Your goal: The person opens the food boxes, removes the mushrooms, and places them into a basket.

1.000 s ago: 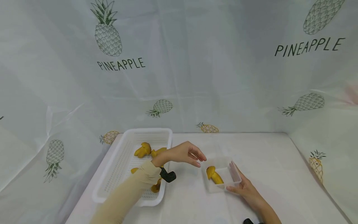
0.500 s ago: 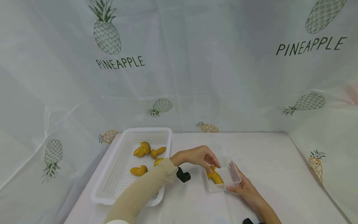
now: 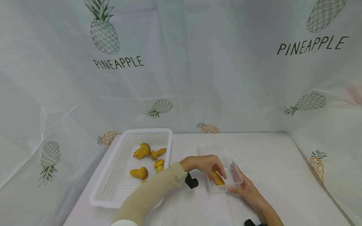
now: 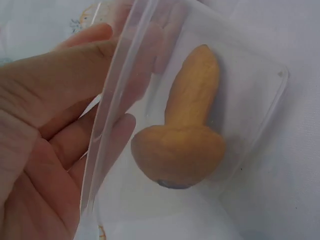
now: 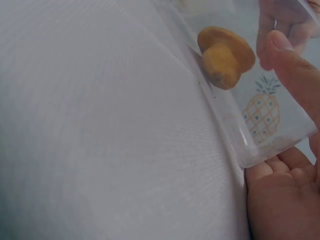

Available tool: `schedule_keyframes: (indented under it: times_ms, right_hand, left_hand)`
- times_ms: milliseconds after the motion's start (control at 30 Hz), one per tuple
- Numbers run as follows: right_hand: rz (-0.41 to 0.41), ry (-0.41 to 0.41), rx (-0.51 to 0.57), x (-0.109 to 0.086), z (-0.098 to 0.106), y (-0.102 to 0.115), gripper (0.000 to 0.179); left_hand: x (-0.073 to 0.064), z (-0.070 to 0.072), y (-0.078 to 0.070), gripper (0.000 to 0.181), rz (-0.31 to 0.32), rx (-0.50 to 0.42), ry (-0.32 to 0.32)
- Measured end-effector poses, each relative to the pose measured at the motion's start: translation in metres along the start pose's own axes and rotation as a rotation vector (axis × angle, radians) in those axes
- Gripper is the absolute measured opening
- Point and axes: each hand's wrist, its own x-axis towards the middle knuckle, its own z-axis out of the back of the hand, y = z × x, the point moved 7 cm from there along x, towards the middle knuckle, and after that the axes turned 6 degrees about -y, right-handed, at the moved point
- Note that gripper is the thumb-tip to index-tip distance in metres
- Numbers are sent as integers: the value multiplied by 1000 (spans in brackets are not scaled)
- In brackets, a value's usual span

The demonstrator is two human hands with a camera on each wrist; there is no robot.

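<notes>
A small clear plastic box (image 3: 212,190) stands on the white table with one yellow-brown mushroom (image 4: 172,150) lying inside it. My left hand (image 3: 207,164) reaches down into the box from the left, thumb and fingers bent above the mushroom. In the left wrist view a gap shows between those fingers and the mushroom, with the clear wall in front. At the box's right side, my right hand (image 3: 245,185) holds the wall, thumb at the near corner and fingers along the far side. The right wrist view shows the mushroom (image 5: 225,57) through the wall.
A white perforated basket (image 3: 97,191) stands on the left, holding several more mushrooms (image 3: 142,150). My left forearm sleeve (image 3: 152,191) crosses its near right edge. A pineapple-print curtain (image 3: 183,78) rises behind the table (image 3: 266,157).
My left hand has moved right from beside the basket and down into the box, over the mushroom. The right hand has kept its hold on the box.
</notes>
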Motion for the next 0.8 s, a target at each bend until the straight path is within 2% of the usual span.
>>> schedule_keyframes:
  times_ms: [133, 233, 500, 800]
  right_hand:
    - [5, 4, 10, 0, 0, 0, 101]
    - [10, 3, 7, 0, 1, 0, 101]
    - [15, 5, 9, 2, 1, -1, 101]
    - [-4, -4, 3, 2, 1, 0, 101]
  left_hand:
    - [6, -6, 1, 34, 11, 147, 35]
    - [11, -8, 3, 33, 20, 224, 42]
    - [20, -16, 10, 30, 22, 307, 42]
    - [25, -22, 19, 32, 67, 433, 35]
